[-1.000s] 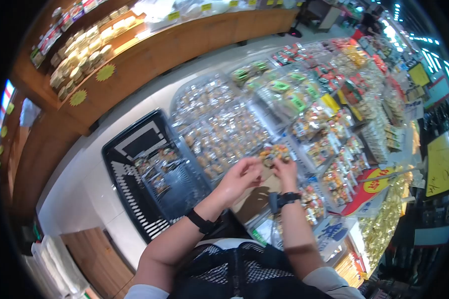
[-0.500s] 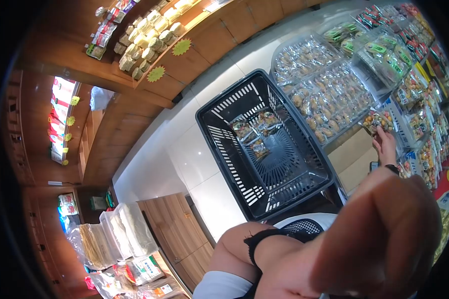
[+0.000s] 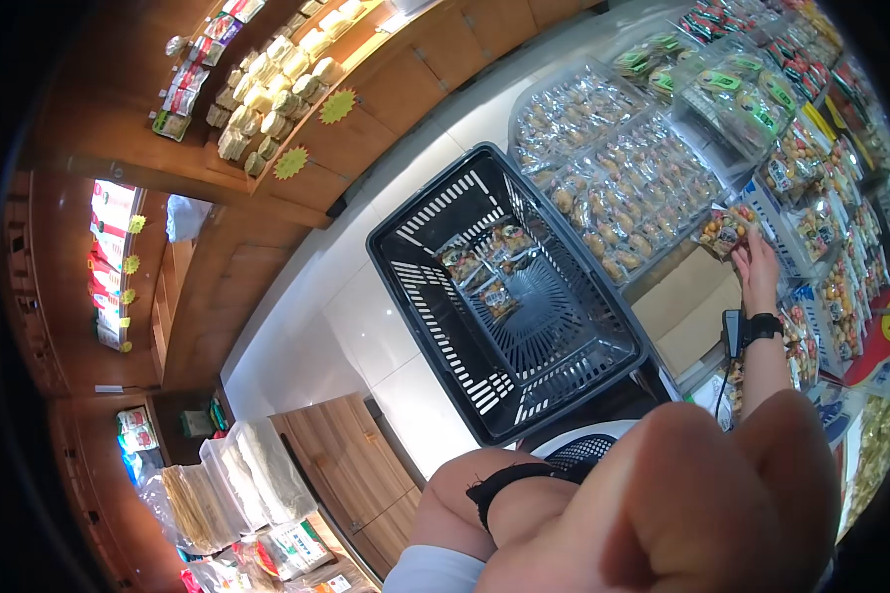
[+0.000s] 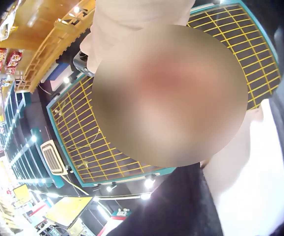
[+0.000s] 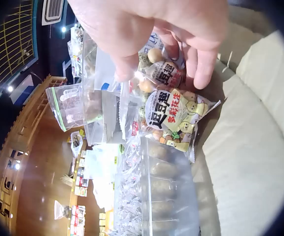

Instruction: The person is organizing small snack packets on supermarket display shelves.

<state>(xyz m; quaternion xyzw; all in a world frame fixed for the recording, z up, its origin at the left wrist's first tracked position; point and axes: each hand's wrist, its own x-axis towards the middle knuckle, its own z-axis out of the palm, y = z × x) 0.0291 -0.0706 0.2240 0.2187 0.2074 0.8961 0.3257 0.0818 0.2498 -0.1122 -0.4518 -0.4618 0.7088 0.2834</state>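
In the head view, my right hand (image 3: 758,275) grips a small clear packet of coloured nuts (image 3: 727,229) above the cardboard (image 3: 684,308). Up close in the right wrist view, the fingers of my right hand (image 5: 157,34) curl down around printed snack packets (image 5: 169,113), thumb on one side. My left hand (image 4: 139,17) is raised beside the blurred head in the left wrist view; its fingers are mostly hidden, and whether it holds anything cannot be told. A black basket (image 3: 628,351) stands left of the cardboard, with several similar packets (image 3: 494,259) at its far end.
Trays of wrapped snacks (image 3: 623,198) lie beyond the cardboard, with clear bins (image 3: 732,104) and more bagged nuts (image 3: 816,232) to the right. Wooden shelving (image 3: 386,109) curves along the far left. A wooden cabinet (image 3: 346,465) stands left of the basket across the tiled floor.
My left hand has risen out of the head view, away from my right hand. The head view has turned, bringing the whole basket into sight. My right hand still grips a packet.
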